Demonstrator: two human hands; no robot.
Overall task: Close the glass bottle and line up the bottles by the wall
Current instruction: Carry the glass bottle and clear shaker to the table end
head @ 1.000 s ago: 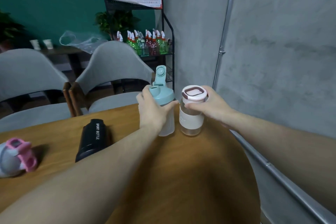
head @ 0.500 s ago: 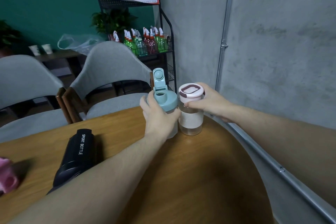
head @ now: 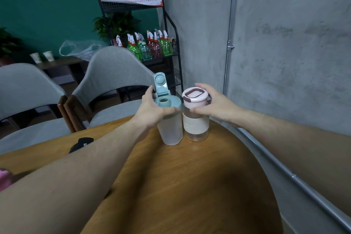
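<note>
Bottles stand side by side at the far end of the wooden desk (head: 190, 186), close to the grey wall (head: 284, 43). The teal bottle (head: 171, 129) is on the left, its frosted body upright and its flip cap (head: 161, 85) raised, so the spout is open. The glass bottle (head: 195, 125) is on the right, touching or just beside it, with a pink lid (head: 194, 96) seated on top and a pale sleeve round its middle. The left hand (head: 152, 108) wraps round the teal bottle's lid, thumb across the front. The right hand (head: 214, 104) grips the pink lid from the wall side, fingers curled over the rim. Each hand is clamped on its own bottle, and the two hands are apart. A black bottle (head: 81, 144) lies on the desk to the left, mostly hidden behind the left forearm. Something pink (head: 4, 178) shows at the left edge, too cut off to identify.
</note>
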